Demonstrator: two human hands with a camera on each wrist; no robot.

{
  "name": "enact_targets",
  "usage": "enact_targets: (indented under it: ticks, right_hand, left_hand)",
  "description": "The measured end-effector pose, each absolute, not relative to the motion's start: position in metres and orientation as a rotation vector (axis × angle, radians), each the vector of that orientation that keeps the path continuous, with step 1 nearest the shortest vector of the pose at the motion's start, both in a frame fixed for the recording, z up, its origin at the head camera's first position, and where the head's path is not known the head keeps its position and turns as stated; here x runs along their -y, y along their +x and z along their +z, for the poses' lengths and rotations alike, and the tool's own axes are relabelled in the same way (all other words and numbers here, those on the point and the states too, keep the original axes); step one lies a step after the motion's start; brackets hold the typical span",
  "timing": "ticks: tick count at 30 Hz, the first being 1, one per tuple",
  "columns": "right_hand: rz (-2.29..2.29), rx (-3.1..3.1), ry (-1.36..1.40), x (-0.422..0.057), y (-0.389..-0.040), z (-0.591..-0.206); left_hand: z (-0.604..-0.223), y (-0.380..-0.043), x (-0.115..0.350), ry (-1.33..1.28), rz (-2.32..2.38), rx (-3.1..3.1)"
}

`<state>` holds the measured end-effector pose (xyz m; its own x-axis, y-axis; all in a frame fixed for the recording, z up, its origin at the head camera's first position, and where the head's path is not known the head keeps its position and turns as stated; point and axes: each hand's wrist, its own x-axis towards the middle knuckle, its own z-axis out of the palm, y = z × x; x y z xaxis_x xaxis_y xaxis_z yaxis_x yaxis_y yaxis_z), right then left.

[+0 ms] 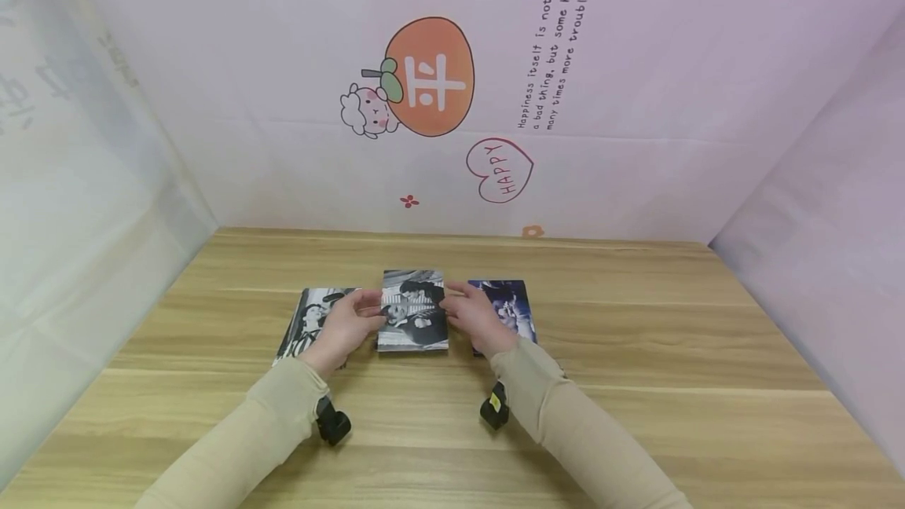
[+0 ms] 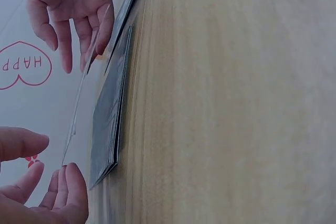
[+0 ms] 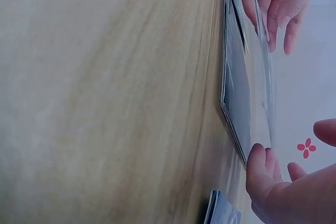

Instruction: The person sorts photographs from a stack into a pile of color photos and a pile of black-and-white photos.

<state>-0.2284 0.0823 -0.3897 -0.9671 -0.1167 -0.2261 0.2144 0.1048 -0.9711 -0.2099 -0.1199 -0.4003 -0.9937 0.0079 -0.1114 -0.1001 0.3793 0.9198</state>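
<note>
Directly above the middle stack (image 3: 236, 95) of dark-faced cards, a thin sheet (image 2: 77, 100) hangs between two bare hands, clear of the cards beneath it. From the side it looks glassy, though it is nearly edge-on and I can't tell whether the black-and-white picture seen from overhead belongs to it or shows through from the stack. The left hand (image 1: 342, 332), to the left of that stack, holds one edge with bent fingers, its thumb standing wide of the sheet in the wrist view. The right hand (image 1: 481, 320), on the stack's other side, holds the opposite edge in much the same light way, the thumb also apart. Flanking the stack on the tabletop (image 1: 424, 430) lie a black-and-white picture (image 1: 307, 328) to its left, partly under the left hand, and a bluish pile (image 1: 522, 301) to its right, partly under the right forearm. As for progress, I'd say the work is midway: the cards already lie in three separate places, with the middle stack fairly even along its edges, and the sheet is lifted and squared over it. What seems left is the sheet itself, which is not yet set down anywhere.
</note>
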Motion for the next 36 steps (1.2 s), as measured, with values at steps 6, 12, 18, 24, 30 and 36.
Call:
enact_targets:
  ticks: [6,12,18,24,30,36]
  right_hand:
    - [-1.919,-2.157,0.088,-0.082,-0.228,-0.39]
    - [-1.88,-2.169,0.1,-0.081,-0.227,-0.392]
    - [-1.848,-2.159,0.106,-0.081,-0.226,-0.393]
    - [-1.853,-2.161,0.099,-0.078,-0.225,-0.395]
    - [-1.845,-2.151,0.075,-0.071,-0.222,-0.397]
    - [-1.869,-2.107,0.06,-0.065,-0.22,-0.394]
  left_hand:
    - [-0.401,-0.208,0.123,-0.074,1.724,-2.513]
    - [-0.401,-0.207,0.126,-0.084,1.747,-2.493]
    - [-0.406,-0.206,0.131,-0.101,1.775,-2.462]
    - [-0.411,-0.206,0.139,-0.083,1.78,-2.455]
    - [-0.413,-0.205,0.145,-0.075,1.784,-2.448]
    - [-0.412,-0.202,0.152,-0.103,1.77,-2.464]
